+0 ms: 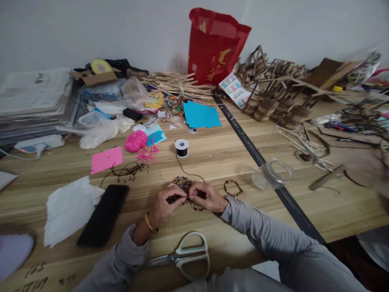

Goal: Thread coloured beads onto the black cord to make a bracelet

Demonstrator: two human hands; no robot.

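We see a smooth, wood-grained table (pixel 212 142); metal-bladed scissors (pixel 182 256) with pale, looped handles, nearest us; the left hand (pixel 162 205) and right hand (pixel 209 196), fingertips pinched narrow over the beads (pixel 182 183), though we cannot tell what lies between them. We note the beads, small, rounded and multicoloured, heaped beneath both hands; right of these, a beaded ring (pixel 225 188); beyond, a white-flanged spool (pixel 181 152) of black cord
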